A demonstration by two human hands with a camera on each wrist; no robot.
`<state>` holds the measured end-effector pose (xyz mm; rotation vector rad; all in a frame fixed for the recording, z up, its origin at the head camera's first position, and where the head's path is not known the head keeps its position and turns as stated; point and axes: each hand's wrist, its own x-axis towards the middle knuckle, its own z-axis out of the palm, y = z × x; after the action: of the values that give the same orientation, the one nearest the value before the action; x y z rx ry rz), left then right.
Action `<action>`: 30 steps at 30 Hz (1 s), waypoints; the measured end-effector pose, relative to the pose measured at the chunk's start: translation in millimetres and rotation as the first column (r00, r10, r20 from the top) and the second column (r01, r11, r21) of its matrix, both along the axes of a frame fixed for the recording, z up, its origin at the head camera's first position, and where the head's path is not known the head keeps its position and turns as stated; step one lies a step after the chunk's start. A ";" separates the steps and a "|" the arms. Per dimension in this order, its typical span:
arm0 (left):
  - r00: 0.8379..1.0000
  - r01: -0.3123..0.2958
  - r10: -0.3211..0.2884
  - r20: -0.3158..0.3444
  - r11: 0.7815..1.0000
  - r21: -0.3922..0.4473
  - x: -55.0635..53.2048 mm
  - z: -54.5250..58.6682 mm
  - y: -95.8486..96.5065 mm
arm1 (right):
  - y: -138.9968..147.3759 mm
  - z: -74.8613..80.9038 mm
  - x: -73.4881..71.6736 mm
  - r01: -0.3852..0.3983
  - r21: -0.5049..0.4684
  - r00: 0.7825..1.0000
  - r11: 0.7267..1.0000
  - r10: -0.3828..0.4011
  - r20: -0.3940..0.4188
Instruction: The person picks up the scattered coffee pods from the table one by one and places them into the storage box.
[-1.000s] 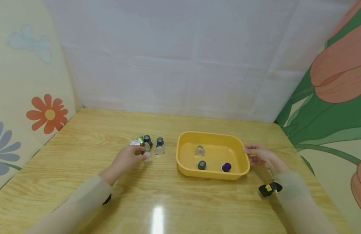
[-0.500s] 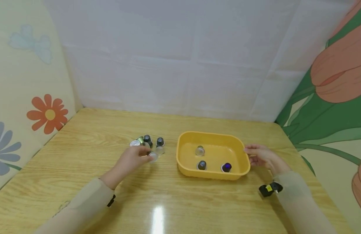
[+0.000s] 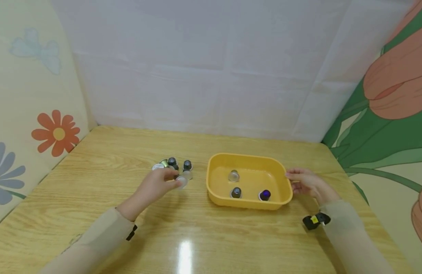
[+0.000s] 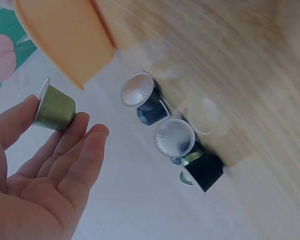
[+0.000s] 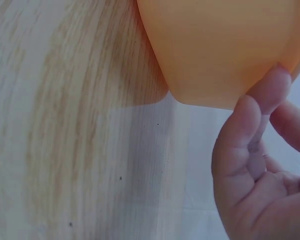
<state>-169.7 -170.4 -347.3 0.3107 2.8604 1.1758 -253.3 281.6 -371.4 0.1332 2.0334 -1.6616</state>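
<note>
L hand (image 3: pixel 151 188) pinches green pod (image 4: pixel 56 110) over table (image 3: pixel 224 239), L of tray (image 3: pixel 246 203); hand part-hides pods (image 3: pixel 187 165) twd table's back edge. R hand (image 3: pixel 305 182) grips tray's R edge, exact fingertip contact unclear.

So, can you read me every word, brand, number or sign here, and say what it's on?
None can be read.
Green coffee capsule in the left hand: no legible lettering.
Foil lids of the loose capsules: nothing legible.
Yellow plastic tray: no lettering on the sides in view.
Yellow patch at the right wrist: too small to tell.
Faint marks beside the left sleeve: too blurred to tell whether they are writing.
</note>
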 end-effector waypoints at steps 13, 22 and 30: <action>1.000 0.021 -0.021 0.000 0.999 0.025 -3.4 8.8 10.7 | -0.2 -0.3 -0.3 -0.015 -0.026 1.000 1.000 0.016 0.004; 0.997 0.066 -0.068 0.026 0.995 0.079 -5.8 9.5 25.4 | -1.8 0.2 0.1 -0.009 -0.026 1.000 1.000 0.009 0.009; 0.994 0.091 -0.096 0.042 0.990 0.109 -13.2 8.8 39.4 | -2.2 1.1 2.5 -0.010 -0.028 1.000 1.000 0.010 -0.010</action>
<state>-182.8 -131.0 -338.5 0.4110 2.7161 1.3025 -250.8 279.3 -370.3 0.1053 2.0144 -1.6867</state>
